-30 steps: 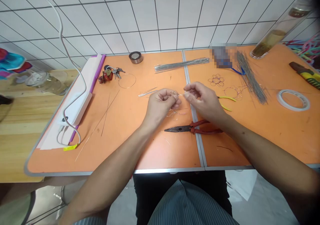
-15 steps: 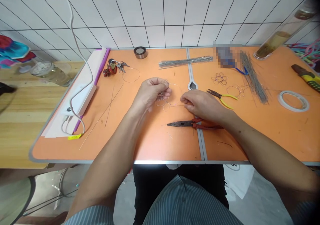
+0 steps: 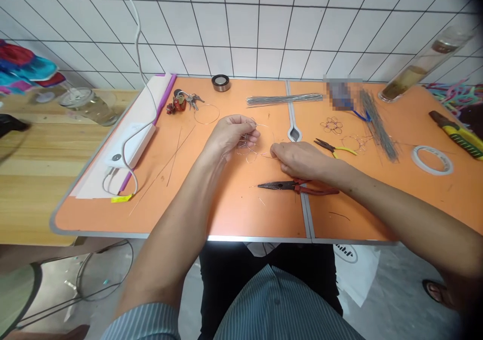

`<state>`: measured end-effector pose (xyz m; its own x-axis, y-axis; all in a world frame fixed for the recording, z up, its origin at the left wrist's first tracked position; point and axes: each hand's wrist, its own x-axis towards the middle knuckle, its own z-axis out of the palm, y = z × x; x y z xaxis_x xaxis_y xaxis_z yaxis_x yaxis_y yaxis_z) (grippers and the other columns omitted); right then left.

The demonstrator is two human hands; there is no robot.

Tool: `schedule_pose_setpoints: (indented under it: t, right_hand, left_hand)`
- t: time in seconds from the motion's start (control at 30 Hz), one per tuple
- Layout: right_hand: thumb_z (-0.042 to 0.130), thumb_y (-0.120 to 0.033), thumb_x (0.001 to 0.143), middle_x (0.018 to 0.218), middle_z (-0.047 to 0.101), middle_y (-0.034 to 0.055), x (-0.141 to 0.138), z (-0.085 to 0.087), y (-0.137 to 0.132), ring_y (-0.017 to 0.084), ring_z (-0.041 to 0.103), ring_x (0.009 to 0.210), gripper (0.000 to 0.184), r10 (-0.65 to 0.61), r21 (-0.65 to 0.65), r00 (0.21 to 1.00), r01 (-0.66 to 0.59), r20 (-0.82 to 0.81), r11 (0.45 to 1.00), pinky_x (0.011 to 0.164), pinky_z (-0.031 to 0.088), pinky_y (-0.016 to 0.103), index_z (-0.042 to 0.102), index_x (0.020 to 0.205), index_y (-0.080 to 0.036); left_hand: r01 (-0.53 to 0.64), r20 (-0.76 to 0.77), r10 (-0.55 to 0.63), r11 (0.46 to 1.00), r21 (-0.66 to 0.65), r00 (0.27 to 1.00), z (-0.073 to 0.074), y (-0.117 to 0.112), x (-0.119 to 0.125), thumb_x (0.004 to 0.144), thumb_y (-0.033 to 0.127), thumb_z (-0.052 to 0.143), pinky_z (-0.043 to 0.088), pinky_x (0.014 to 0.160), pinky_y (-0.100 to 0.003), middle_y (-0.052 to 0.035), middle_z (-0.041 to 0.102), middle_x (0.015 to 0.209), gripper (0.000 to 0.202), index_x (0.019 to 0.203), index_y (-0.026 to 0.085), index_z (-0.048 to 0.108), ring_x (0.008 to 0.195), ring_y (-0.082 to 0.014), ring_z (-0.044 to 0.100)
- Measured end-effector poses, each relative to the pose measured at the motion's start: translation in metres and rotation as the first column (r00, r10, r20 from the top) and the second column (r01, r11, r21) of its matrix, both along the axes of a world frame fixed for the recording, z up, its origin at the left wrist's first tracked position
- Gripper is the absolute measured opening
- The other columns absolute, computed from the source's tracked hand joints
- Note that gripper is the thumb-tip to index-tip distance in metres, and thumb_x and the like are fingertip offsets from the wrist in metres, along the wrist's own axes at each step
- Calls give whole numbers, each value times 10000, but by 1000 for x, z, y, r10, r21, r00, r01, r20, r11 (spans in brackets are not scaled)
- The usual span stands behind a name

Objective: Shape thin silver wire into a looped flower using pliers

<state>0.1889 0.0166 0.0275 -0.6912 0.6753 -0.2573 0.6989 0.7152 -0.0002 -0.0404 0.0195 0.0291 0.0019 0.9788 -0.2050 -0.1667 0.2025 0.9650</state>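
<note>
Over the middle of the orange table (image 3: 241,214), my left hand (image 3: 236,134) pinches a thin wire shape with several loops (image 3: 251,154) between thumb and fingers. My right hand (image 3: 292,156) is closed just to the right, its fingertips pressed together at the wire's trailing end. How that end sits in the fingers is too fine to make out fully. Below my right hand lie red-handled long-nose pliers (image 3: 298,186), jaws pointing left. Small yellow-handled pliers (image 3: 335,148) rest to its right. A finished-looking wire flower (image 3: 332,125) lies beyond them.
Wire bundles (image 3: 285,99) lie at the back and right (image 3: 379,129). Black tape (image 3: 221,83), keys (image 3: 188,100) and a wire ring (image 3: 207,113) are back left. A white power strip (image 3: 132,146) is at left. A white tape roll (image 3: 432,160), utility knife (image 3: 456,135) and glass bottle (image 3: 422,68) stand right.
The camera view has shifted slightly. My left hand keeps its pinch on the wire shape, and my right hand has moved slightly left, staying closed near the wire's end.
</note>
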Motion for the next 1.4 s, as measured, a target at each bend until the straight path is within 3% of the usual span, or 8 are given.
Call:
schedule_pose_setpoints:
  t: [0.17,0.3,0.4,0.5,0.73,0.97,1.23,1.4]
  right_hand:
    - [516,-122,935,1027,780,118,21,3,0,282,668,806,412,-221,-14,963,221,-155,975,649,351,346,605,1332,-189]
    - [549,-201,948,967,750,71,42,1,3,254,658,800,333,-424,-119,774,421,-470,899,691,435,340,622,1273,-216]
    - [595,-183,863,870,696,29,49,-9,7,230,629,754,304,-472,-240,628,421,-619,875,674,455,338,626,1163,-228]
    - [616,-172,800,829,674,14,50,-19,8,225,616,739,296,-470,-295,577,374,-668,879,659,455,340,607,1085,-249]
    - [630,-196,802,870,681,27,45,-22,0,233,608,784,267,-470,-330,547,339,-693,881,696,467,357,585,1055,-267]
    - [618,-158,792,835,593,-19,33,-15,-14,179,531,707,248,-485,-396,507,281,-713,874,637,407,316,505,981,-271]
    - [600,-144,842,824,627,-17,24,-14,-22,186,591,709,240,-413,-321,569,260,-711,911,646,411,308,520,1035,-263]
    - [602,-226,947,906,731,27,51,12,-22,216,652,777,334,-325,-168,713,284,-622,944,713,427,333,636,1280,-229]
  left_hand:
    - [9,25,-8,1000,-12,1000,1,-1,0,766,151,814,537,564,-222,-62,759,722,128,806,151,692,566,-115,659]
    - [142,-14,-143,986,-83,990,-8,-7,18,768,138,801,558,566,-265,-80,744,690,100,754,151,703,542,-138,651]
    - [237,-86,-246,966,-107,965,-21,-10,33,787,148,767,545,576,-296,-101,738,694,134,674,158,696,568,-167,653]
    - [200,-310,-187,980,11,932,-33,-10,39,784,155,751,446,558,-272,-53,657,618,206,593,186,677,559,-154,563]
    - [28,-592,252,906,422,766,-26,-19,40,747,129,786,496,797,-342,-83,698,911,107,751,227,743,937,-271,641]
    - [91,-144,-73,988,122,987,-16,-33,65,802,272,832,509,700,-273,-25,723,833,152,910,177,781,763,-154,642]
    - [68,-23,-66,994,90,998,-25,-32,70,802,271,820,519,641,-235,-15,713,742,145,761,178,718,661,-117,638]
    - [-32,17,31,996,83,999,-15,-27,55,823,290,831,510,612,-224,-38,798,870,185,828,202,668,648,-108,662]
